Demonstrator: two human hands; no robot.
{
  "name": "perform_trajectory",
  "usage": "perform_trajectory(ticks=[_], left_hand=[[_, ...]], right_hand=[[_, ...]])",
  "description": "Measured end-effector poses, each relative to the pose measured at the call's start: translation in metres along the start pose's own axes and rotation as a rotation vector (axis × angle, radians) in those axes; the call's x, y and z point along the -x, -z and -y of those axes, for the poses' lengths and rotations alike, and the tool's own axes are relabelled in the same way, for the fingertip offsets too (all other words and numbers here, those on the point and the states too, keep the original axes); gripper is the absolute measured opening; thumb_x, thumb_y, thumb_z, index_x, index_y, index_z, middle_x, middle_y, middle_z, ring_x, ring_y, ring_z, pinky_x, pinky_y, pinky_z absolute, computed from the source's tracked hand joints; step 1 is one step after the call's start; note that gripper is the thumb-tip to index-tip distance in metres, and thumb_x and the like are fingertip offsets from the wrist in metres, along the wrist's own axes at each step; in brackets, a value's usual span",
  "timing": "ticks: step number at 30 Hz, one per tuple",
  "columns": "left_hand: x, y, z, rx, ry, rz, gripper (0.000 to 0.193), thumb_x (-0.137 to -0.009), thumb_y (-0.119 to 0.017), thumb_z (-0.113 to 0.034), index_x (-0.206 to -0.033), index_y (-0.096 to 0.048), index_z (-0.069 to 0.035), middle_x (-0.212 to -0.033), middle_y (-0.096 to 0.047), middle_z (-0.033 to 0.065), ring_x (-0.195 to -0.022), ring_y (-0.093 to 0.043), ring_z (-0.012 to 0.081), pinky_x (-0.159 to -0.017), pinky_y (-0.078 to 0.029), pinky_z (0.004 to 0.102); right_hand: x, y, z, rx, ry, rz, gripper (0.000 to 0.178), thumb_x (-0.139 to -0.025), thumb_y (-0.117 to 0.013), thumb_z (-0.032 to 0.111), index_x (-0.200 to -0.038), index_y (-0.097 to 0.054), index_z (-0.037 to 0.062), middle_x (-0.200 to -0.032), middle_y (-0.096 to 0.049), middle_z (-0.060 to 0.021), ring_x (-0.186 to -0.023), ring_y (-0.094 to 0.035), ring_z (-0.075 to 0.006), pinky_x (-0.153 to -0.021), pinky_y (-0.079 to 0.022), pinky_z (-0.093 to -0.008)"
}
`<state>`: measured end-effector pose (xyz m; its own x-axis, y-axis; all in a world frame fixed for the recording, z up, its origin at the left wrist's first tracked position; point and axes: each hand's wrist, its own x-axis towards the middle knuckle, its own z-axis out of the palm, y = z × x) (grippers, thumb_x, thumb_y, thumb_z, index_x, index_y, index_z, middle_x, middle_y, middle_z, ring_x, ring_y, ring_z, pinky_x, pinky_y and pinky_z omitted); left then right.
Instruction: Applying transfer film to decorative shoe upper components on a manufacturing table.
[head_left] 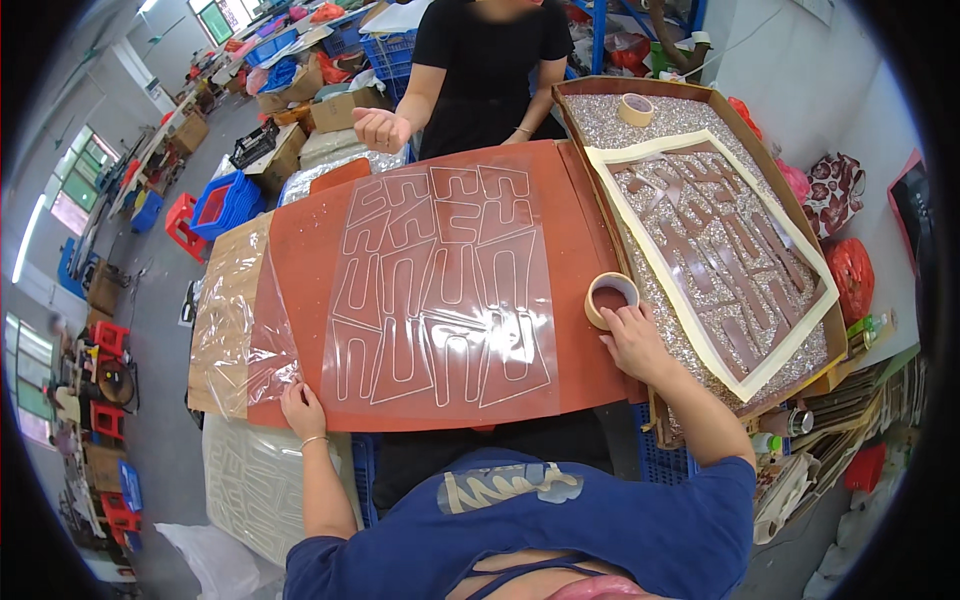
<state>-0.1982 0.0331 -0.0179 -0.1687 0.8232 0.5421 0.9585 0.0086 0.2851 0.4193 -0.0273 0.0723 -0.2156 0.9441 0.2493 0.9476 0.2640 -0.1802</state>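
Note:
A transparent sheet with cut-out outlines (pixel 455 290) lies flat on a reddish-brown board (pixel 575 200) in front of me. My right hand (pixel 640 345) grips the near edge of a roll of masking tape (pixel 590 312), which rests at the board's right side. At the near left, the fingers of my left hand (pixel 303 410) are closed at the corner of a clear plastic film (pixel 272 345). That film lies partly over a wood-coloured panel (pixel 225 310) and the left part of the board.
To the right, a tray of glittery granules (pixel 670 115) holds a cream-framed stencil (pixel 640 235) and another tape roll (pixel 635 110). Across the table stands a person in black (pixel 490 70), one fist raised. Blue crates (pixel 225 205) and red stools (pixel 183 225) stand at left; stacked cut-out sheets (pixel 265 490) lie below.

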Motion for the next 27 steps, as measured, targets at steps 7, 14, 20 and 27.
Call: perform_trajectory(ticks=[7, 14, 20, 27], left_hand=[[0.001, -0.001, 0.002, 0.011, 0.088, -0.034, 0.018, -0.089, -0.056, -0.012, -0.098, -0.062, 0.003, -0.104, -0.063, 0.0197, -0.102, -0.058, 0.036, -0.091, -0.045, 0.0429], [0.004, 0.001, 0.005, 0.038, 0.152, -0.043, 0.019, -0.089, -0.055, -0.012, -0.097, -0.062, 0.003, -0.106, -0.063, 0.0195, -0.102, -0.058, 0.0358, -0.09, -0.046, 0.0426], [-0.002, -0.001, -0.001, 0.021, 0.121, -0.066, 0.017, -0.089, -0.056, -0.013, -0.094, -0.061, 0.002, -0.098, -0.062, 0.0175, -0.097, -0.06, 0.0338, -0.084, -0.047, 0.0399], [0.003, -0.001, 0.01, 0.035, 0.087, -0.082, 0.017, -0.087, -0.057, -0.012, -0.093, -0.063, 0.002, -0.102, -0.064, 0.0179, -0.1, -0.059, 0.0348, -0.088, -0.046, 0.0418]], right_hand=[[-0.003, -0.003, -0.009, 0.05, 0.091, -0.067, 0.04, -0.077, -0.067, 0.015, -0.113, -0.053, 0.0041, -0.089, -0.056, -0.009, -0.093, -0.055, -0.0262, -0.102, -0.03, -0.0513], [-0.002, -0.008, -0.005, -0.008, 0.062, -0.059, 0.044, -0.076, -0.069, 0.014, -0.114, -0.052, 0.0038, -0.091, -0.056, -0.0093, -0.096, -0.054, -0.0268, -0.104, -0.028, -0.0562], [0.001, -0.008, -0.01, -0.012, 0.051, -0.071, 0.042, -0.077, -0.068, 0.013, -0.115, -0.052, 0.0049, -0.093, -0.057, -0.0104, -0.097, -0.054, -0.0279, -0.102, -0.03, -0.0573], [-0.005, -0.016, -0.015, -0.014, 0.063, -0.132, 0.036, -0.077, -0.066, 0.01, -0.111, -0.054, 0.0046, -0.09, -0.058, -0.0098, -0.091, -0.057, -0.0277, -0.1, -0.031, -0.0543]])
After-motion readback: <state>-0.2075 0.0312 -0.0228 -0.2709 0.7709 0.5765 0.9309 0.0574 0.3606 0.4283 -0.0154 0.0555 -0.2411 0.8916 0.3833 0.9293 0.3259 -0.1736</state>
